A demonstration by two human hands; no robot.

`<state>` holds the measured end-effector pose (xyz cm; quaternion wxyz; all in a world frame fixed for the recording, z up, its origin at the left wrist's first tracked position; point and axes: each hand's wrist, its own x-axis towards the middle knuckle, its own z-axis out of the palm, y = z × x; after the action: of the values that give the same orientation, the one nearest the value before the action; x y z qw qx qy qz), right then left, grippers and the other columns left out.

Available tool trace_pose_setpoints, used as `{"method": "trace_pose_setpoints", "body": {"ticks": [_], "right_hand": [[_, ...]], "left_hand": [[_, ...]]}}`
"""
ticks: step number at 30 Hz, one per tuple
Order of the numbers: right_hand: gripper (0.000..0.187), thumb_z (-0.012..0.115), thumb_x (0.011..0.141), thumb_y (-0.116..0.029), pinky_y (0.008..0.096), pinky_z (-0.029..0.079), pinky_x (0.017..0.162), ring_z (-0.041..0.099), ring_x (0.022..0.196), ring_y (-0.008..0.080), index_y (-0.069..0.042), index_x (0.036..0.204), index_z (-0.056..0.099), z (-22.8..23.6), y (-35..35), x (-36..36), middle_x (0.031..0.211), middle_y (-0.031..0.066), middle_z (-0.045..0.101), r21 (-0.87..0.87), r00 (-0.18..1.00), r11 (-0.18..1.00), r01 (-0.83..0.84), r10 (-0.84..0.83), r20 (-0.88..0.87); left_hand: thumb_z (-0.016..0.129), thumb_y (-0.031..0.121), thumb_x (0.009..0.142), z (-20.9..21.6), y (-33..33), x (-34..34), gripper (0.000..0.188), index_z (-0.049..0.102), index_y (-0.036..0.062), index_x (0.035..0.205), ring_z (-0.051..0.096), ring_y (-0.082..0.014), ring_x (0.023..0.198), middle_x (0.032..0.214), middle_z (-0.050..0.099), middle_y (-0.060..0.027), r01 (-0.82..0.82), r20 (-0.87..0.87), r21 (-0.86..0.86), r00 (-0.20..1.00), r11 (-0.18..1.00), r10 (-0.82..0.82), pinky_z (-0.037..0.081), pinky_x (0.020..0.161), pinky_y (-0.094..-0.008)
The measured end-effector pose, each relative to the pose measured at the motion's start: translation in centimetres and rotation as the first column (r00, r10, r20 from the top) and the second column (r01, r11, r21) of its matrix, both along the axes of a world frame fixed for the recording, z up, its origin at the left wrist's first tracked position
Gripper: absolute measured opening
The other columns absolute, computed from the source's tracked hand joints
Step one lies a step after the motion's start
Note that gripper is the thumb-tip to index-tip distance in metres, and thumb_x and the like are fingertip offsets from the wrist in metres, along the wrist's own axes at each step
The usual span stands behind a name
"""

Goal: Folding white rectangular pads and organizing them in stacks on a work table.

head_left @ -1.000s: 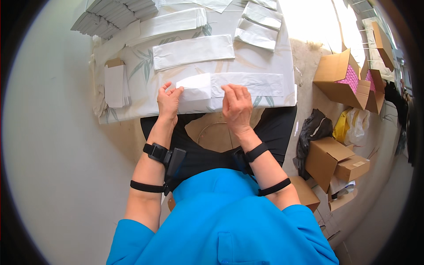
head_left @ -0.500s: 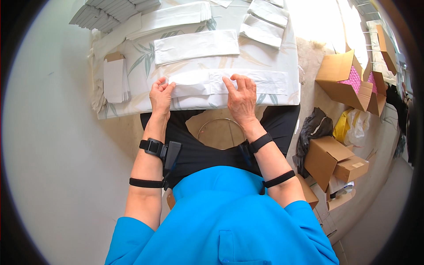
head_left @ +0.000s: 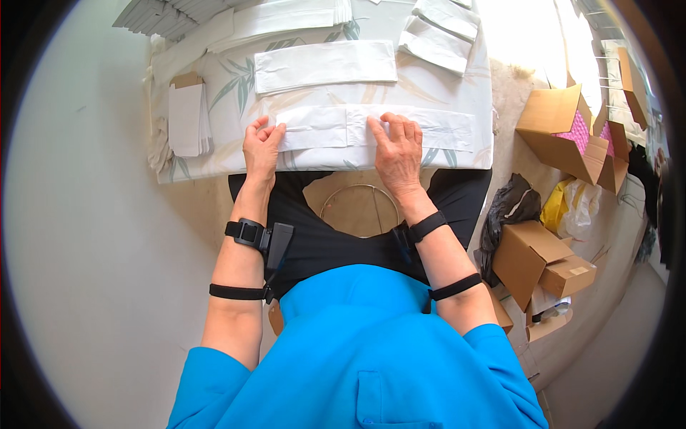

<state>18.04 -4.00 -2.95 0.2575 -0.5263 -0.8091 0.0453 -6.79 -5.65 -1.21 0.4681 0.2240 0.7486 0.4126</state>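
A long, thin white sheet [head_left: 314, 127], folded into a strip and lightly creased, lies along the near edge of the table. A crossways fold line shows near its middle. My left hand [head_left: 261, 149] pinches the strip's left end between thumb and fingers. My right hand [head_left: 398, 151] rests on the strip right of the fold line, thumb and index finger apart, the other fingers slightly bent. Beyond them lies a wider folded white bundle [head_left: 325, 66], touched by neither hand. A stack of white card pieces [head_left: 187, 120] lies to the left of my left hand.
More white bundles lie on the patterned tablecloth [head_left: 236, 168], including a folded stack [head_left: 436, 44] at far right. Grey-white stacked pieces [head_left: 168, 16] fill the far left corner. On the floor at right are cardboard boxes [head_left: 547, 125], a black bag [head_left: 511, 207] and a yellow bag [head_left: 554, 204].
The strip's raised left part now lies flatter, and the gathered creases at its middle have narrowed to one line. My right hand has shifted slightly right; my left hand keeps its pinch.
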Motion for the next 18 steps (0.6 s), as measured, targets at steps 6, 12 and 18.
{"method": "trace_pose_setpoints", "body": {"ticks": [6,12,18], "right_hand": [[0.034,0.061,0.071,0.001,0.0381,0.038,0.091,0.053,0.101,0.0234,-0.008,0.103,0.066,0.8,0.0,0.0,0.106,0.0058,0.057,0.011,0.994,1.0,0.025,-0.023,-0.11],[0.035,0.062,0.07,0.003,0.0373,0.042,0.085,0.054,0.099,0.0239,-0.008,0.103,0.066,1.7,-0.2,0.2,0.104,0.0059,0.058,-0.09,0.966,0.992,0.088,-0.107,-0.234],[0.038,0.06,0.071,0.0,0.0373,0.041,0.089,0.052,0.102,0.0226,-0.009,0.108,0.065,1.4,-0.1,0.0,0.106,0.0058,0.055,-0.076,0.998,0.996,-0.036,0.033,-0.046]], "left_hand": [[0.071,0.013,0.084,1.4,0.3,0.5,0.055,0.042,-0.0007,0.129,0.052,-0.0064,0.079,0.093,0.06,-0.0026,-0.006,0.083,0.047,0.997,0.999,0.002,0.042,0.07,-0.0207],[0.071,0.012,0.085,3.3,1.4,2.9,0.053,0.043,0.0,0.129,0.049,-0.0034,0.073,0.091,0.061,-0.0003,0.005,0.153,0.164,0.988,0.986,-0.03,0.039,0.065,-0.0179],[0.071,0.011,0.085,3.1,1.4,3.5,0.054,0.043,-0.0001,0.129,0.049,-0.0036,0.074,0.091,0.061,-0.0004,0.004,0.158,0.168,0.987,0.986,-0.031,0.039,0.066,-0.0179]]}}
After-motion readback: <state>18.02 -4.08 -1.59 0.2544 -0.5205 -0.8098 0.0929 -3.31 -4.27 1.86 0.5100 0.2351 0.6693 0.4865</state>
